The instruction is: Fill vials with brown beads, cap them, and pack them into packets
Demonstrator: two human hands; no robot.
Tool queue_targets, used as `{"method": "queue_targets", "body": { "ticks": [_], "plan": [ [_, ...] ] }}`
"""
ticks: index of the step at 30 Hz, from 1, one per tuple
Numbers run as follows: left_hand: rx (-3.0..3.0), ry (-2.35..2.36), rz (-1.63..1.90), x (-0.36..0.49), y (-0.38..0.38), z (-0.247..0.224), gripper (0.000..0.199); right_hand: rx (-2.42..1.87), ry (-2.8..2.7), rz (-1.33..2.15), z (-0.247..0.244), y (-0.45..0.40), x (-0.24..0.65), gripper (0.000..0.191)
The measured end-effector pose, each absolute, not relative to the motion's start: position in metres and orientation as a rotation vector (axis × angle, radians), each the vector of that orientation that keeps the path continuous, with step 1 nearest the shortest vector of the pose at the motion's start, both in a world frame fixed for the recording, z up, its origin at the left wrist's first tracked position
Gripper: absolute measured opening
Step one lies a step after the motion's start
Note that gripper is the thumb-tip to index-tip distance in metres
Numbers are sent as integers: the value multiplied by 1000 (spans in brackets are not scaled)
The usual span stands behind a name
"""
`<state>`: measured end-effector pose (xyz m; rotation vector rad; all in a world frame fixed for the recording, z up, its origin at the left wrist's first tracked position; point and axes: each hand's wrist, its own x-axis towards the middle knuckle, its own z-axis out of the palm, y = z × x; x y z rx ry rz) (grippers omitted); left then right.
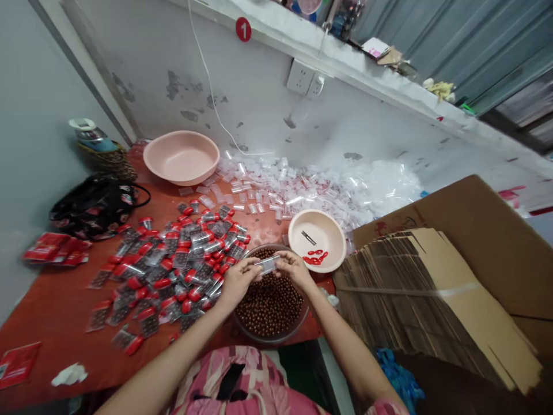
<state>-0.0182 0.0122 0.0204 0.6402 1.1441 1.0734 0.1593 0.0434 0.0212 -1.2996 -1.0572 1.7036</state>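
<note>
A: What do we have at the far left?
B: We see a black patterned bag point(93, 207) with red packets point(54, 249) just nearer, both on the red table point(47, 323). A pink basin point(181, 153) stands farther back, to their right.
A: And nearer than the basin?
B: There we have a heap of red-capped tubs point(173, 259), see-through, with dark contents.
A: How do our hands stand?
B: Our left hand point(237, 279) has its fingertips clamped on the left end of a clear tube point(268, 265); our right hand point(294, 270) pinches the right end. We hold it above the far part of a bowl point(276, 340) filled with brown beads point(270, 305).
A: What lies beyond, and to the right?
B: Far behind, we find a spread of clear plastic pieces point(298, 187). Just right of the beads sits a cream bowl point(317, 219) with red pieces point(315, 258) and a dark strip point(308, 237) inside. Farthest right, we see stacked flat cardboard point(401, 300).
</note>
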Motion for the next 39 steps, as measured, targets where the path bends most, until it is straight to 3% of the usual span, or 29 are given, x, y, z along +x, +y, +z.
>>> {"method": "queue_targets", "body": {
  "ticks": [7, 15, 20, 24, 33, 39],
  "plan": [
    [593, 1211, 1108, -25, 5, 11, 37, -1547, -1235, 1458, -13, 22, 202, 28],
    [725, 1047, 1020, -9, 15, 5, 60, -1824, -1969, 1086, -37, -9, 197, 29],
    [675, 1176, 963, -32, -3, -9, 52, -1628, -2538, 862, -20, -5, 200, 43],
    [634, 1224, 948, -44, -20, -21, 47, -1452, -2844, 776, -21, 10, 193, 34],
    [601, 1246, 913, -55, -42, -34, 44, -1556, -2972, 612, -38, 26, 169, 21],
    [615, 1256, 928, -61, -45, -39, 45, -1457, -2828, 837, -50, 9, 140, 20]
  ]
}}
